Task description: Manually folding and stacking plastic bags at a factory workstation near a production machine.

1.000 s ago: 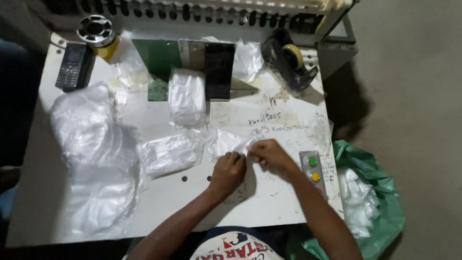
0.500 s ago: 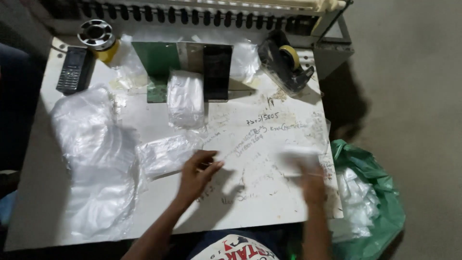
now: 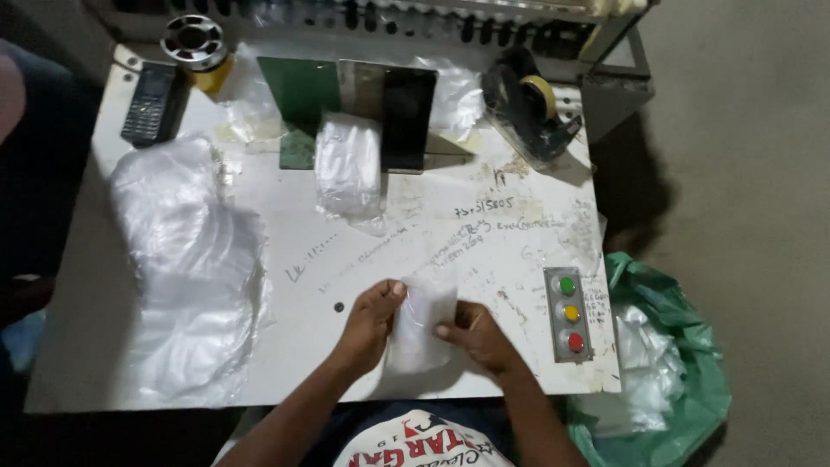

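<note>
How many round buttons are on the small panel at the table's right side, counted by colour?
Control panel near the right hand:
Green button: 1
Yellow button: 1
Red button: 1
Total: 3

Both forearms reach in from the near edge of the white table (image 3: 104, 346). Left hand (image 3: 370, 318) and right hand (image 3: 481, 335) close together over it, fingers curled, pinching.

Both forearms are bare, with no sleeve, watch or band reaching the wrists, and no ring shows on the left hand (image 3: 370, 322) or the right hand (image 3: 481, 335). At the bottom edge, a white shirt front (image 3: 424, 443) carries red and dark printed lettering.
</note>
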